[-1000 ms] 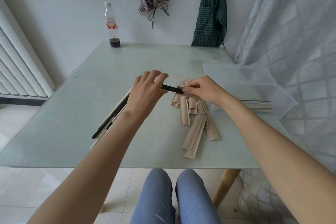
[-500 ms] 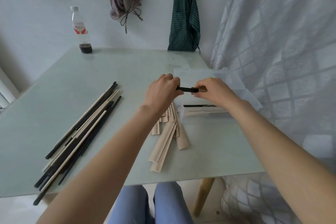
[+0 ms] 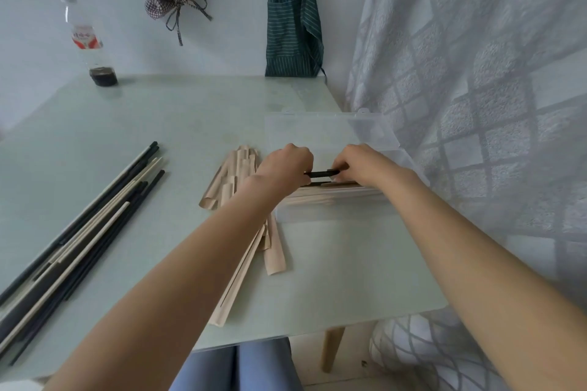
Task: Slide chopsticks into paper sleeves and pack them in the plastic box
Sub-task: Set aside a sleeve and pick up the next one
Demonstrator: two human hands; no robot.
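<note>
Nearest the camera, two knees in blue trousers (image 3: 235, 368) show under the table (image 3: 333, 263) edge at 6 o'clock. On the glass at 9 o'clock lies a loose bundle of chopsticks (image 3: 85, 232), black and pale mixed, fanned toward 1 o'clock. At the centre, partly under the left forearm, sits a heap of tan paper sleeves (image 3: 235, 187). Just beyond, toward 1 o'clock, is the clear plastic box (image 3: 317, 216) with its lid open behind it (sleeved chopsticks already lie inside along the near wall). Over the box both hands meet: the left hand (image 3: 286, 168) is closed round one end of a black chopstick (image 3: 320, 173), and the right hand (image 3: 365, 165) pinches the other end, where the sleeve would be, though I cannot tell how far it is in. Farther off at 11 o'clock stands a bottle (image 3: 87, 44) with dark liquid at the bottom; an apron (image 3: 292, 9) hangs on the wall at 12 o'clock
</note>
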